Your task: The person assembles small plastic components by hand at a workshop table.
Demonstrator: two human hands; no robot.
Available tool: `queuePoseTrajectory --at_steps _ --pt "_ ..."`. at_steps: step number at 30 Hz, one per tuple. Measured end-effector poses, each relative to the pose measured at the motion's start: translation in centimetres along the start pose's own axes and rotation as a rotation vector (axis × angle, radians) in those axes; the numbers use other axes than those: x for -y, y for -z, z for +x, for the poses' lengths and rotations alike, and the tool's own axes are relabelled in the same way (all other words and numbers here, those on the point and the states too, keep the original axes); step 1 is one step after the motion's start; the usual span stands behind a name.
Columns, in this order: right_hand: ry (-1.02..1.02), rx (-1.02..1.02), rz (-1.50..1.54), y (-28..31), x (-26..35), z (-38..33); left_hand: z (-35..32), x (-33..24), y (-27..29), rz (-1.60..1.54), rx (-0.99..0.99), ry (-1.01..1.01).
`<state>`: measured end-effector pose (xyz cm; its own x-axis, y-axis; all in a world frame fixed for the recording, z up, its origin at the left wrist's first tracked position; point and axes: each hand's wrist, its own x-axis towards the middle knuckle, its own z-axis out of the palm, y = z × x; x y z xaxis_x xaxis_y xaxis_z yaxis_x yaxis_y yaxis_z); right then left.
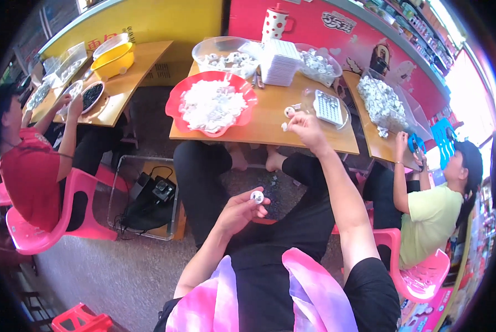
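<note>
My left hand (238, 212) is over my lap, its fingers closed round a small round white plastic part (257, 196) with a dark centre. At the table's front edge, my right hand (310, 131) pinches a small white piece (284, 126). Just beyond those fingertips, another round white part (290, 112) lies on the wooden table (270, 117). A red scalloped bowl (172, 105) heaped with small white pieces stands to the left of my right hand. On its right is a white tray (329, 107) with rows of small parts, resting in a clear shallow container (345, 117).
Behind stand a stack of white trays (280, 63), clear tubs (226, 47) of white parts and a polka-dot cup (277, 25). Co-workers in a red shirt (35, 174) and a yellow-green shirt (433, 224) sit on either side. A clear-framed crate (145, 218) holds a black bag.
</note>
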<state>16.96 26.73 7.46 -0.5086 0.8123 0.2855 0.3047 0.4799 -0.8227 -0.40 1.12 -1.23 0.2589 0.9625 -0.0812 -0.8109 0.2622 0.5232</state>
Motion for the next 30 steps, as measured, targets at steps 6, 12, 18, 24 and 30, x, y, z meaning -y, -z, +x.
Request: queuePoseTrajectory --at_steps 6,12,18,24,30 --pt "0.145 -0.386 -0.481 -1.1 -1.4 -2.6 -0.2 -0.6 -1.0 0.016 0.098 -0.041" --pt "0.29 -0.266 -0.358 -0.8 1.3 -2.9 -0.4 -0.9 -1.4 0.005 0.094 -0.081" --pt "0.441 0.002 -0.512 0.1 1.1 -2.5 -0.3 -0.5 -1.8 0.041 -0.001 -0.094" --pt "0.334 -0.086 -0.468 -0.8 1.1 -2.7 -0.5 -0.9 -2.1 0.019 -0.024 -0.091" --pt "0.387 0.129 -0.262 2.7 1.0 -2.4 -0.5 -1.1 -1.9 -0.045 -0.015 -0.104"
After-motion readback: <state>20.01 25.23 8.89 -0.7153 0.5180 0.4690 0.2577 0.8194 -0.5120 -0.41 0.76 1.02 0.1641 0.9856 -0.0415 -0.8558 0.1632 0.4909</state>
